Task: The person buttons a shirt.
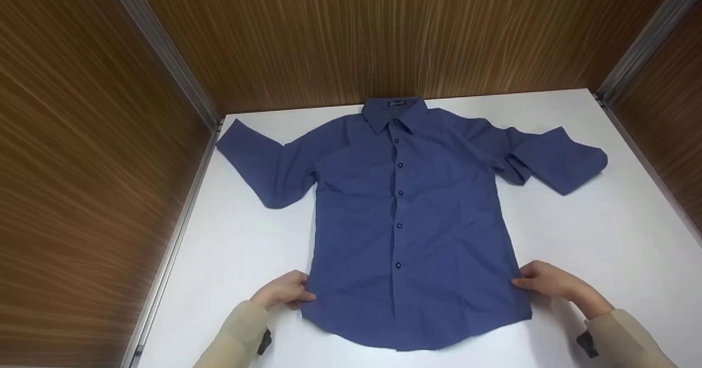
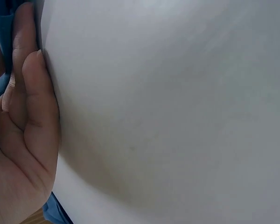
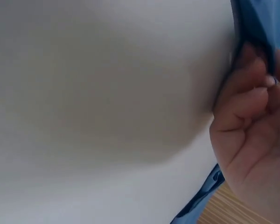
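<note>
A blue button-up shirt (image 1: 356, 220) lies front up on the white table, collar toward the back wall and hem toward the person. Its sleeves bend out to both sides. At the lower left side edge, the left hand (image 1: 286, 289) pinches the cloth, thumb on top and fingers beneath. The right hand (image 1: 548, 280) pinches the opposite side edge a little above the hem, thumb likewise on top. In the left wrist view, blue cloth runs between the thumb and fingers (image 2: 25, 37). The right wrist view shows a fold of cloth (image 3: 256, 23) between thumb and curled fingers.
The white table (image 1: 219, 269) is bounded by a wood-grain panel (image 1: 329, 33) at the back and further panels at left and right. Metal rails (image 1: 170, 55) run along the corners. A dark wrist device (image 1: 265, 341) shows below the left cuff.
</note>
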### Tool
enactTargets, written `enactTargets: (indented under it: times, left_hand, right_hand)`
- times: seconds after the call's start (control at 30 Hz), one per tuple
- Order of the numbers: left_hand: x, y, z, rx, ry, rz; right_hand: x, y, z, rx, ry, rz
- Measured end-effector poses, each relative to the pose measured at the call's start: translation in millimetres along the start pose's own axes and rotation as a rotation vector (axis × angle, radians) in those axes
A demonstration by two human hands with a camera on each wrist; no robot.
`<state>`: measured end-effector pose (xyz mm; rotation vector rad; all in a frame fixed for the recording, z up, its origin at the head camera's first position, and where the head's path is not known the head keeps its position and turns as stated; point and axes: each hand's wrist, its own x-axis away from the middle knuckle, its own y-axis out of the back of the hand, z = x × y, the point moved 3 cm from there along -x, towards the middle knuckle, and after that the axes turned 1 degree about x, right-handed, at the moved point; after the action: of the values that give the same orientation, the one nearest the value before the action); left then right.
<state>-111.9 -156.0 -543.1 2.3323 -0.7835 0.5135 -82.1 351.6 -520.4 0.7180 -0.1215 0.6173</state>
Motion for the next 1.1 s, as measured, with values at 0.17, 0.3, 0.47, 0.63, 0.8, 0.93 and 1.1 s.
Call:
enactTargets:
  times: [0.17,0.3,0.47,0.63,0.8,0.93,1.1]
  left_hand:
    - [-0.3,1.9,-2.5,-0.006,0.002,0.014]
    - [-5.0,7.5,-4.2,-0.013,0.004,0.048]
    - [-17.7,21.7,-16.0,0.046,-0.067,-0.019]
    - [-36.6,38.8,-39.6,0.130,-0.085,-0.115]
    - [-77.1,56.9,-49.3,0.166,-0.041,-0.270]
    - [-153.7,69.1,-1.0,0.115,-0.049,-0.397]
    - [-210.9,75.6,53.2,0.104,-0.036,-0.447]
  right_hand:
    - [-3.7,7.3,1.0,0.035,-0.024,0.026]
    - [-18.2,21.5,-1.6,0.055,-0.113,-0.081]
    - [-38.4,42.1,-2.1,-0.004,-0.160,-0.183]
    - [-56.5,59.0,-4.5,-0.022,-0.215,-0.219]
    - [-83.3,76.7,-7.2,-0.058,-0.251,-0.250]
    - [-104.6,86.9,-11.0,-0.046,-0.262,-0.313]
    - [-117.7,94.0,-39.0,-0.031,-0.240,-0.410]
